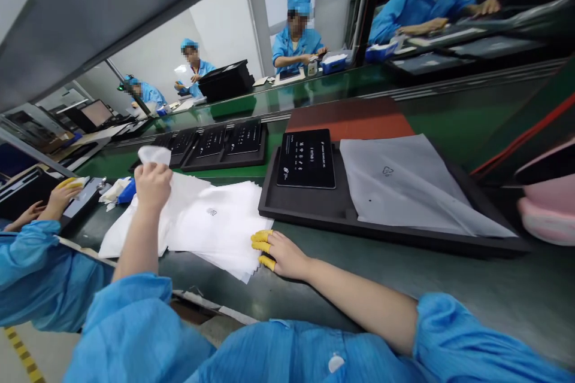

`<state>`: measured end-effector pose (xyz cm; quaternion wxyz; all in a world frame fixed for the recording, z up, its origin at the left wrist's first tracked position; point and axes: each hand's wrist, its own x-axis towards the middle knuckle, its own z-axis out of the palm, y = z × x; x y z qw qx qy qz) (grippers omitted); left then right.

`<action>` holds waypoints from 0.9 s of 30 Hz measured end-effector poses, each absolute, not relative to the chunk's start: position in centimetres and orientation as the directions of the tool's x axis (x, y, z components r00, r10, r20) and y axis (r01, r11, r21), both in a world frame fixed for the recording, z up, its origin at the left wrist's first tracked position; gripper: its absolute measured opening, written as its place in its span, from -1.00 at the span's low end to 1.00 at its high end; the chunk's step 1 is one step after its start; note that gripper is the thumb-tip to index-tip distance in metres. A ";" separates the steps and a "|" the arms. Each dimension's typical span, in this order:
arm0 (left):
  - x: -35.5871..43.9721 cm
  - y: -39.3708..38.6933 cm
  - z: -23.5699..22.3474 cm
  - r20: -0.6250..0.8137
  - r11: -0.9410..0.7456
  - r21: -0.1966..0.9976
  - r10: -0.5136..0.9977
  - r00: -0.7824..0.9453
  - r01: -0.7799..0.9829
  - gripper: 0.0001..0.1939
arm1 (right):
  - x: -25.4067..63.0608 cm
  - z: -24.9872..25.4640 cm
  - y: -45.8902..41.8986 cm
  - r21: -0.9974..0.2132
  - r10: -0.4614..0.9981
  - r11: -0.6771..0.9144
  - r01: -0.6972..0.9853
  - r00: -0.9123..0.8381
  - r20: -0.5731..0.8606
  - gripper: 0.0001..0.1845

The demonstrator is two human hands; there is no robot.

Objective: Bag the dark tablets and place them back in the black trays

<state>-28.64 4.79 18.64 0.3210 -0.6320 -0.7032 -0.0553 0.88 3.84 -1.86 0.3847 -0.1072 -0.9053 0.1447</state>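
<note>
My left hand [153, 188] is raised over the left part of a stack of white plastic bags, its fingers closed on the bunched top of a white plastic bag [155, 155]. The stack [215, 215] lies fanned on the bench, and its top bag carries a small printed recycling mark. My right hand [287, 256], with yellow finger cots on several fingers, rests at the stack's right edge, fingers apart and touching it. Just beyond it stands a black foam tray [309, 221] holding a black printed tablet-like panel [308, 158] and a translucent bag [395, 182] with the same mark.
More black trays [224, 161] with dark panels stand on the green conveyor line [274, 99]. A reddish-brown board [350, 119] lies behind my tray. At left, a co-worker's hands [58, 197] are close by, near a blue box [127, 191]. Other co-workers sit across the line.
</note>
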 end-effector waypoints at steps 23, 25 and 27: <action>-19.2 2.2 5.0 0.692 -0.461 0.277 0.705 0.158 0.843 -0.71 | 6.6 9.6 37.4 -0.179 0.940 0.334 0.925 -0.341 -0.005 -0.36; -18.9 1.6 4.7 0.691 -0.405 0.406 0.722 0.014 0.819 -0.70 | 6.7 10.7 38.4 -0.179 0.939 0.329 0.927 -0.342 -0.045 -0.36; -18.0 1.0 4.8 0.692 -0.423 0.503 0.720 -0.057 0.754 -0.68 | 7.4 12.9 38.9 -0.161 0.930 0.357 0.920 -0.366 -0.035 -0.32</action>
